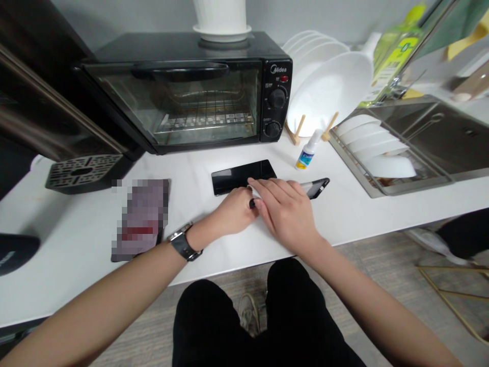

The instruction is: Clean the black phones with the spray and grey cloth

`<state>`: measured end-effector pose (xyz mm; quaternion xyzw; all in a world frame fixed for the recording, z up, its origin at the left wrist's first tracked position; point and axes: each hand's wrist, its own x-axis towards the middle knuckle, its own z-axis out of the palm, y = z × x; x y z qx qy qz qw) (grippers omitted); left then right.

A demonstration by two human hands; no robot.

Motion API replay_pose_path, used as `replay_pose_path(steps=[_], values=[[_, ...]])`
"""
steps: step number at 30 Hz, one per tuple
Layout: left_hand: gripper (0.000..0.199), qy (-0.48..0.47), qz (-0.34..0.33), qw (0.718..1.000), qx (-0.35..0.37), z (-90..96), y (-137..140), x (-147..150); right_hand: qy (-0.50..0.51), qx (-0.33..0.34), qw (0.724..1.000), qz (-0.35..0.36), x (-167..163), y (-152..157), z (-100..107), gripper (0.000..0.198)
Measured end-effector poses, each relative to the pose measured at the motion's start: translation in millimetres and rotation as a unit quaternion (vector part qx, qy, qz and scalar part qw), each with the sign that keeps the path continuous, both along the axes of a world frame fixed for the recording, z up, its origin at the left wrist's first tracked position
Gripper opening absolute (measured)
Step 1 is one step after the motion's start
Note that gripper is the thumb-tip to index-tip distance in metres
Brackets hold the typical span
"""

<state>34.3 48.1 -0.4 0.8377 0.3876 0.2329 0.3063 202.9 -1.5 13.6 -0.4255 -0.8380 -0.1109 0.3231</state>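
My left hand [239, 209], with a watch on its wrist, is closed round one end of what looks like a phone case [315, 188] with a pale grey panel and black edges. My right hand [288, 211] lies across the case from above, its fingers bent together over a white cloth or tissue [255, 192], of which only a bit shows. Most of the case is hidden under both hands. Just behind them a black phone [240, 176] lies flat on the counter. A small spray bottle [306, 154] with a blue and yellow label stands upright beyond my right hand.
A toaster oven [183, 102] stands behind, bearing a white pot [221, 20]. White plates [328, 92] stand in a rack to its right, near the sink [439, 122] with bowls. At left are a pixelated flat object [141, 216] and a machine's drip tray [84, 171].
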Motion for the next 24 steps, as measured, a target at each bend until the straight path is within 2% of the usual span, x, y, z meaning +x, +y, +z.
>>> replay_pose_path(steps=[3, 8, 12, 15, 17, 21, 24], values=[[0.02, -0.021, -0.023, 0.999, -0.006, 8.5, -0.1, 1.9, 0.003, -0.003, 0.999, -0.048, 17.2, 2.3, 1.4, 0.035], [0.02, -0.036, -0.049, 0.998, 0.006, 12.4, -5.5, 2.2, -0.006, -0.01, 0.993, -0.117, 43.6, 3.7, 1.7, 0.044], [0.022, -0.046, -0.068, 0.996, 0.028, 11.9, -5.7, 2.2, 0.042, -0.029, 0.991, -0.121, 58.5, 4.4, 1.7, 0.045], [0.023, -0.046, -0.078, 0.995, 0.042, 10.2, -4.8, 1.6, 0.115, -0.071, 0.985, -0.107, 69.4, 4.9, -0.1, 0.049], [0.024, -0.04, -0.083, 0.995, 0.047, 9.1, -4.3, 0.9, 0.187, -0.11, 0.97, -0.108, 76.8, 6.1, -3.1, 0.054], [0.024, -0.036, -0.079, 0.995, 0.041, 9.5, -4.3, 0.2, 0.335, -0.184, 0.915, -0.127, 84.7, 9.9, -10.1, 0.064], [0.022, -0.037, -0.062, 0.997, 0.031, 11.6, -4.8, 0.4, 0.355, -0.176, 0.905, -0.152, 80.2, 8.3, -12.4, 0.067]])
